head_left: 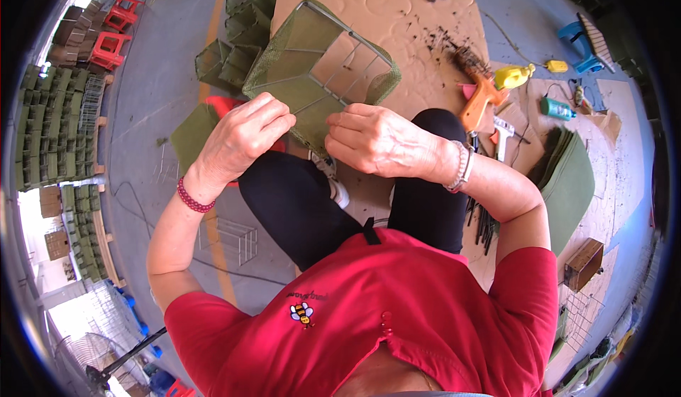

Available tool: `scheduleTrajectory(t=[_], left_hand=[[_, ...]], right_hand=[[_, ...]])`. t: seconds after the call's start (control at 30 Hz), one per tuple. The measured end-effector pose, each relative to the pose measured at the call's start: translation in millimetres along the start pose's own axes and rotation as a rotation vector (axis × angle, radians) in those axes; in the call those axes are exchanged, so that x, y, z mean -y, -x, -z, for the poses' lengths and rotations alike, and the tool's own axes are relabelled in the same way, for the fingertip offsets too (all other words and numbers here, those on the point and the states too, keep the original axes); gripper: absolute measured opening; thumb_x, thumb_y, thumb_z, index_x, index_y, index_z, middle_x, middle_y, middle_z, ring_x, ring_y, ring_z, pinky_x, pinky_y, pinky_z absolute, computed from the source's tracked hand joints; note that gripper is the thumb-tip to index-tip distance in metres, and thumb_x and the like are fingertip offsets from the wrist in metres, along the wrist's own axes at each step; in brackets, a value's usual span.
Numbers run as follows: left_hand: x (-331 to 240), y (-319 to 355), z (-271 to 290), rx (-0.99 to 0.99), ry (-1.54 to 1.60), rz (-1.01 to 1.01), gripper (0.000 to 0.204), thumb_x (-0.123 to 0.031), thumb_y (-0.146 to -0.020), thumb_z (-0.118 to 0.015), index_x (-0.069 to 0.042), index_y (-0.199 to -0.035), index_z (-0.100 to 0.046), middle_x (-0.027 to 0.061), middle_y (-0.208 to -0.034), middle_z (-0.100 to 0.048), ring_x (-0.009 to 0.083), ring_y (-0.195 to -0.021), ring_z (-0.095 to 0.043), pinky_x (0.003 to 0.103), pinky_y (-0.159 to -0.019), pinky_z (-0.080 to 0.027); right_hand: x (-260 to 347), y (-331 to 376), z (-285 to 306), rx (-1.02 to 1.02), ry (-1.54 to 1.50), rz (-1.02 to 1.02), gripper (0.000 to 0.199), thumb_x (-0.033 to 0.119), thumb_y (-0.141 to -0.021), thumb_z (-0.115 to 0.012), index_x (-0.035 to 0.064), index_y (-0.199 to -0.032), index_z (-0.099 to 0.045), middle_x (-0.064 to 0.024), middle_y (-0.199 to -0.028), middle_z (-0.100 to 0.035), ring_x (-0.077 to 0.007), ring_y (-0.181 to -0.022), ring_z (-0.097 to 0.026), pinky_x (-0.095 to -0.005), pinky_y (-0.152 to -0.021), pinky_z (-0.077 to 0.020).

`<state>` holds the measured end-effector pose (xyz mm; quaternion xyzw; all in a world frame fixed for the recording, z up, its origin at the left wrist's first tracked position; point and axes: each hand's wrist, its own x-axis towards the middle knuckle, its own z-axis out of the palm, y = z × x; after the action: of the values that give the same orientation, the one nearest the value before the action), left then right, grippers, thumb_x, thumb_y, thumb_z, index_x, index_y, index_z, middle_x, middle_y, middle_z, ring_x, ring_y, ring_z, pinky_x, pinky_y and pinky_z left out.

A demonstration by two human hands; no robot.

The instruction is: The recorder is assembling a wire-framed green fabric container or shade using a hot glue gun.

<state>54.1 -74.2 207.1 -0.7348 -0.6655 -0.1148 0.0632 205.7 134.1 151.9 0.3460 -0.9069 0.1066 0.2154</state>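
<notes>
Left hand (245,136) and right hand (367,140), fingers curled tight, pinch the near edge of the basket (292,60), which extends forward beyond.

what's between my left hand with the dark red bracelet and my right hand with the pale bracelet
In the head view, the near part of an olive-green, wire-framed mesh basket shows between the left hand and right hand.

The mesh basket (294,60) is olive green, the shirt (362,305) red.
</notes>
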Motion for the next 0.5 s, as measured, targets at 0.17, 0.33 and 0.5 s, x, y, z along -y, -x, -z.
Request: scheduleTrajectory(t=[0.17,0.33,0.5], left_hand=[[-9,12,-1,0.091,0.007,-0.01,0.016,0.003,-0.071,-0.066,0.003,-0.087,-0.064,0.0098,-0.085,-0.061,0.0272,-0.083,-0.063,0.037,-0.079,-0.058],[-18,12,4,-0.001,-0.009,0.078,0.035,0.0,-0.065,-0.078,0.002,-0.098,-0.069,0.0104,-0.094,-0.066,0.0278,-0.089,-0.065,0.037,-0.081,-0.057],[-20,33,8,-0.218,-0.163,0.133,0.033,-0.005,-0.067,-0.081,-0.001,-0.099,-0.071,0.0081,-0.094,-0.068,0.026,-0.09,-0.065,0.038,-0.077,-0.054]], right_hand=[[10,-1,-9,-0.06,0.058,0.036,0.016,0.018,-0.074,-0.06,0.0036,-0.08,-0.056,-0.008,-0.083,-0.058,-0.0217,-0.089,-0.061,-0.0311,-0.079,-0.0486],[18,-4,-12,0.028,0.01,0.049,0.02,0.017,-0.074,-0.06,0.0006,-0.085,-0.058,-0.0115,-0.091,-0.062,-0.0247,-0.102,-0.063,-0.0321,-0.086,-0.0497],[15,-2,-11,0.03,0.029,0.032,0.02,0.017,-0.074,-0.06,0.0004,-0.085,-0.058,-0.0117,-0.09,-0.062,-0.0241,-0.1,-0.063,-0.0317,-0.084,-0.0497]])
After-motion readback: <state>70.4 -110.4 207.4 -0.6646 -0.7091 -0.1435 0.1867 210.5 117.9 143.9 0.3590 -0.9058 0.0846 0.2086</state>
